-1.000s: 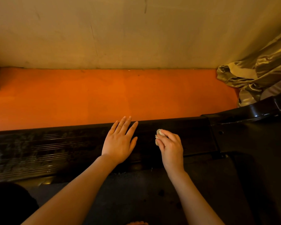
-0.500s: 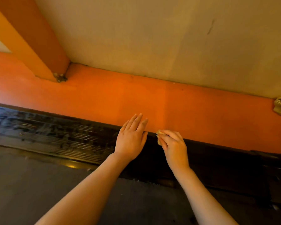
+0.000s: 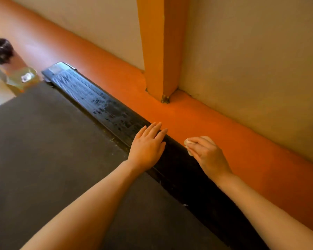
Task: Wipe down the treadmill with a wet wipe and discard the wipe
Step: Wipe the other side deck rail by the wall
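Both forearms reach in from the near edge, across the grey belt.

Left hand: flat on the black side rail of the treadmill, fingers straight and together, grasping nothing. Judged a brace, taking body weight while the other hand works.

Right hand: fingers curled round a small bunched wipe. The wipe shows pale at the fingertips, over the outer edge of the rail where it meets the orange floor. Bunching likely gives a firm pad for pressing. Whether it touches the rail cannot be told.

Beyond the left fingertips the rail runs on, ribbed and blotchy, to its end cap. Probably unwiped, so wiping looks part done; discarding not begun.

Room: that stretch of rail is open to a long stroke. Off the right fingertips, only a narrow floor strip before the wall; an orange post stands in that strip ahead. Past the end cap, blurred clear packaging.
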`<state>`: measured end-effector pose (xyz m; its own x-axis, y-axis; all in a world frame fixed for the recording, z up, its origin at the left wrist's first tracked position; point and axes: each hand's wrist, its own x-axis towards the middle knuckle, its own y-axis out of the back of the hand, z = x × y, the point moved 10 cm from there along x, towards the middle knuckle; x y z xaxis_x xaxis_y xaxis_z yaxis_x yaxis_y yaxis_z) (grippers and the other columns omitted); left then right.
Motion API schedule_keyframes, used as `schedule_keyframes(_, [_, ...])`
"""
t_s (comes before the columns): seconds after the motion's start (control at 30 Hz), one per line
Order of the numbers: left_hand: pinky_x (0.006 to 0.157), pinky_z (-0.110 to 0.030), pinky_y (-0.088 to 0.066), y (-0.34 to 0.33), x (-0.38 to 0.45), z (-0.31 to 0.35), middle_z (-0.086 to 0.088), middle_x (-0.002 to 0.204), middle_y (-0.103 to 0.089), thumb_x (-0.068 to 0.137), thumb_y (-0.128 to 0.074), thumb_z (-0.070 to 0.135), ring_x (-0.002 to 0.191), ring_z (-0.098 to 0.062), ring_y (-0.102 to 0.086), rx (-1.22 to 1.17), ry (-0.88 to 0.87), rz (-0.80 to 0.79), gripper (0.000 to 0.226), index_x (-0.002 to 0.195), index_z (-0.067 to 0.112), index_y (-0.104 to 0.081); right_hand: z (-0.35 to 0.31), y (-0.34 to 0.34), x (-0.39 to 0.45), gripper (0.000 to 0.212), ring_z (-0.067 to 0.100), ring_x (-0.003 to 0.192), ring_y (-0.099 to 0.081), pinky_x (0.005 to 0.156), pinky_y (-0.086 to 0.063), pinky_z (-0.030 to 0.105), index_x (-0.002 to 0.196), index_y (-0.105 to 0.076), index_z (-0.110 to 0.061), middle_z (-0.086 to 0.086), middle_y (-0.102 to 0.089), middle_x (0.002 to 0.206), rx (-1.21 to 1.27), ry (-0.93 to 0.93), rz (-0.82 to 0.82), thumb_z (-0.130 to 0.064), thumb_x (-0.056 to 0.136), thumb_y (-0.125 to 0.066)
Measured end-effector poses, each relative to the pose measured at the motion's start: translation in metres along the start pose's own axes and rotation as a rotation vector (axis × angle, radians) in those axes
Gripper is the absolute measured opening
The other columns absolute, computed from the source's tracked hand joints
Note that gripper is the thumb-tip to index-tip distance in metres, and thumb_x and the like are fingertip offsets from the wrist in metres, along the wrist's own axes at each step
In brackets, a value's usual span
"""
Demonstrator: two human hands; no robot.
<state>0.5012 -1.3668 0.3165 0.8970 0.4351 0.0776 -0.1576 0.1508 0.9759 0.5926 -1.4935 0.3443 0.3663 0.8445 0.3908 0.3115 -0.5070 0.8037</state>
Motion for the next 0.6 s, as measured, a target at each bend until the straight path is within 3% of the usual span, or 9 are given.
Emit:
schedule_keyframes(0.17, [0.12, -0.042, -0.012, 0.07, -0.002, -0.102, -0.005, 0.159, -0.029, 0.102, -0.045, 0.035, 0.148, -0.024, -0.022, 0.034, 0.123, 0.035, 0.051, 0.15, 0.02, -0.036, -0.076, -0.021, 0.08, 0.025, 0.028, 0.089, -0.067, 0.075, -0.053, 0.023, 0.095, -0.076, -0.001, 0.007, -0.073, 0.096, 0.024, 0.146, -0.018, 0.005, 0.071, -0.082])
schedule_keyframes(0.37, [0.12, -0.034, -0.003, 0.154, 0.001, -0.205, 0.0, 0.163, -0.018, 0.105, -0.035, 0.039, 0.15, -0.019, -0.011, 0.118, 0.059, -0.02, 0.052, 0.154, 0.027, -0.024, -0.155, -0.05, 0.176, 0.027, 0.027, 0.088, -0.067, 0.075, -0.049, 0.024, 0.094, -0.077, -0.003, 0.006, -0.073, 0.096, 0.018, 0.172, 0.009, 0.005, 0.069, -0.084])
schedule_keyframes(0.6, [0.119, -0.037, -0.018, 0.222, -0.026, -0.327, -0.002, 0.16, -0.027, 0.104, -0.04, 0.039, 0.148, -0.022, -0.021, 0.124, 0.181, 0.054, 0.05, 0.152, 0.025, -0.033, -0.252, -0.1, 0.262, 0.027, 0.025, 0.092, -0.064, 0.081, -0.041, 0.009, 0.099, -0.077, -0.005, 0.006, -0.073, 0.1, 0.116, 0.189, 0.06, 0.003, 0.073, -0.081])
